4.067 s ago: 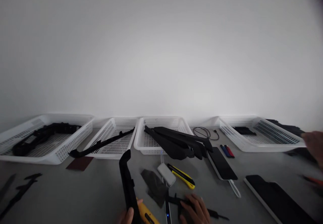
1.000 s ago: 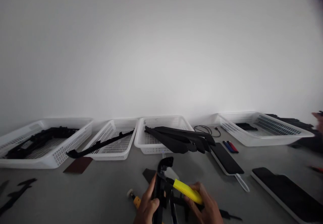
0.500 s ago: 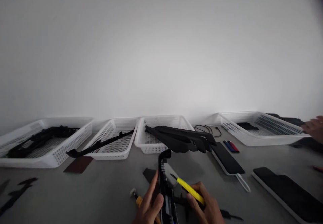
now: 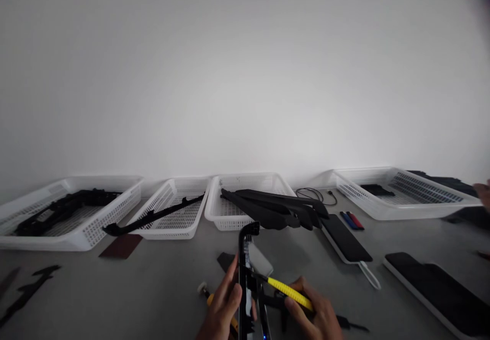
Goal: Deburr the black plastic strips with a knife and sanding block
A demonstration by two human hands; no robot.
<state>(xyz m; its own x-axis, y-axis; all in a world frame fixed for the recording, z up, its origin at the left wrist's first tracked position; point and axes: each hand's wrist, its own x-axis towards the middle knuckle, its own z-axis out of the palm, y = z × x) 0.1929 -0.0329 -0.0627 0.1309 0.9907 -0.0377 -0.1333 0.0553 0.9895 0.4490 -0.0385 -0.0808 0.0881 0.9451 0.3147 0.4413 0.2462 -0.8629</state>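
The table (image 4: 161, 294) and its row of white baskets (image 4: 229, 224) stand as they did four seconds ago, with the stack of black trim pieces (image 4: 275, 211) lying across the near rim of the basket in the middle.

The long black part (image 4: 242, 284) has changed more. Four seconds ago it stood further left, in the left hand alone; it is now raised upright over the near middle of the table, its hooked end far and bent to the right, with the ribbed inner side facing right.

The yellow knife (image 4: 290, 293) lay on the table then; it is now in use. Half a second ago its tip was clear of the part, just to the right; now the blade reaches the part's right side again. That suggests work along this edge in repeated short strokes, well under way but not finished. Whether the blade bites or only touches cannot be told.

The left hand (image 4: 222, 312) has a firm grip on the part from the left, thumb along the near left face and fingers wrapped behind. The right hand (image 4: 316, 312) comes in from the near right, its grip narrow around the knife handle, thumb below and index finger above, so that the blade points left and slightly far.
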